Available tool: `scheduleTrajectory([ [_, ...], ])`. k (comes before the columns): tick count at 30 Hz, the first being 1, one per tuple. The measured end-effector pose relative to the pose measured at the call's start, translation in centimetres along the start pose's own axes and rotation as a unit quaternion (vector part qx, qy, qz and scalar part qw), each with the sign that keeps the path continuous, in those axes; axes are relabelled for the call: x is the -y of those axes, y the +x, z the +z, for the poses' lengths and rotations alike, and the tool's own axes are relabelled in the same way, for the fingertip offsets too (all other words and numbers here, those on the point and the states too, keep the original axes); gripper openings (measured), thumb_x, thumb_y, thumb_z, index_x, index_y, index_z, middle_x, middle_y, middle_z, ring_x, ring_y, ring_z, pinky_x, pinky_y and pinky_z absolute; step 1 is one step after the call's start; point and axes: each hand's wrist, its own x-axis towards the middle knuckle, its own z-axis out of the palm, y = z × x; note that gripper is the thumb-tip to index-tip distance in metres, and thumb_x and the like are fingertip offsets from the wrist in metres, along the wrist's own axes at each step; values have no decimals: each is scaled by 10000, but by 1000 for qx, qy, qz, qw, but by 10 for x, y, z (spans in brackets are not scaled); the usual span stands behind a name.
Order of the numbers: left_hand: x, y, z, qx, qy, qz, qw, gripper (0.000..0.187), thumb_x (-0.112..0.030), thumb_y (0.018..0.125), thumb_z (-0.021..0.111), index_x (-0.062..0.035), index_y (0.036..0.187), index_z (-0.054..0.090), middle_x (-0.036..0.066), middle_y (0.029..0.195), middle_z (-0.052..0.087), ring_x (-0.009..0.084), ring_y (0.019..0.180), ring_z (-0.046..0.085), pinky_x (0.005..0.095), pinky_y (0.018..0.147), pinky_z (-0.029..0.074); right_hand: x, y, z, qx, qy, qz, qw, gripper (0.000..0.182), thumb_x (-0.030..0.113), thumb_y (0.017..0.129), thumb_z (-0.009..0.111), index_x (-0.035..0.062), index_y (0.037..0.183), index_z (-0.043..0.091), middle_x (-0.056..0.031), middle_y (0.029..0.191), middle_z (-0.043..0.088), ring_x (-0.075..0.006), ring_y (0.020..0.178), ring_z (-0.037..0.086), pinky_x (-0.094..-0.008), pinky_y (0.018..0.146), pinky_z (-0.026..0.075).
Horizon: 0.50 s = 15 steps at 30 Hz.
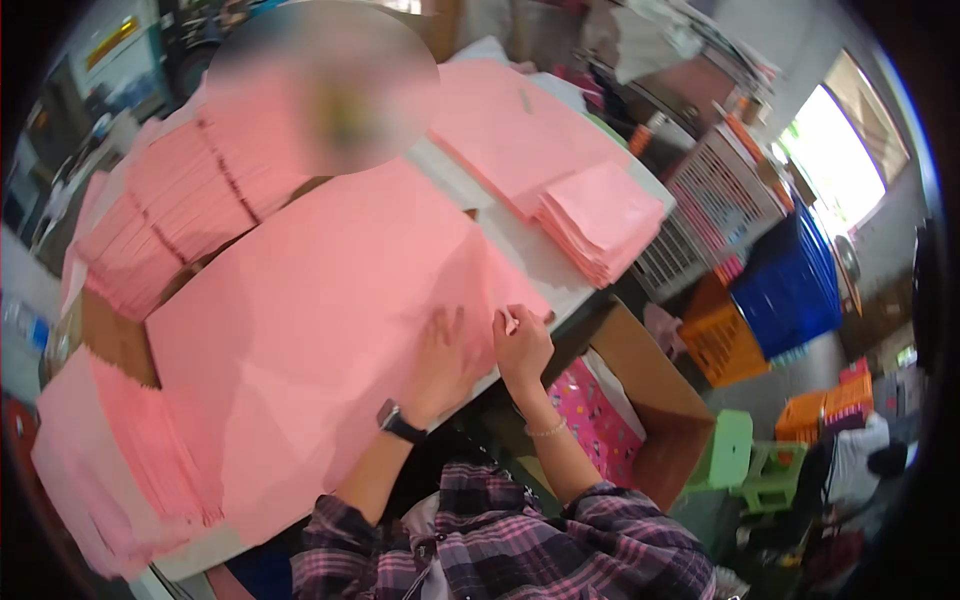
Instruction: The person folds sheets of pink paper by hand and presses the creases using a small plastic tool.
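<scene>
While the left hand point(440, 365) rests on the pink sheet point(300, 290), fingers slightly apart, the right hand point(523, 345) clamps its edge between thumb and fingers. From them, a dark-striped pink stack point(185, 200) lies toward ten o'clock, a folded pink pile point(600, 215) between one and two, an open cardboard box point(675, 430) at four.

A blurred oval point(325, 85) at the top, left of centre, hid whatever stood behind it. Near the middle, the right hand's point(525, 350) curled fingers covered the part of the pink sheet point(330, 260) they gripped. The plaid shirt point(480, 560) ran off the bottom edge. Glare whitened the upper-right window point(835, 150); lower-right clutter point(825, 550) was too small to tell.
</scene>
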Motion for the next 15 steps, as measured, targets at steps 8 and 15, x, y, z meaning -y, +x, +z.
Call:
scheduleTrajectory([
  [8, 162, -201, -142, -75, 183, -270, 942, 575, -182, 917, 561, 47, 1416, 389, 262, 1441, 414, 426, 1389, 315, 509, 1166, 229, 86, -63, -3, 112, 143, -335, 925, 182, 29, 771, 665, 48, 948, 623, -120, 1047, 677, -316, 1025, 655, -421, 683, 560],
  [15, 170, -288, -187, -58, 191, -362, 911, 661, -282, 904, 611, 88, 1399, 378, 316, 1426, 407, 436, 1355, 368, 478, 1135, 294, 131, -131, 10, 249, 178, -463, 832, 295, -20, 716, 613, -31, 1010, 587, -177, 1086, 648, -318, 1141, 615, -387, 693, 589],
])
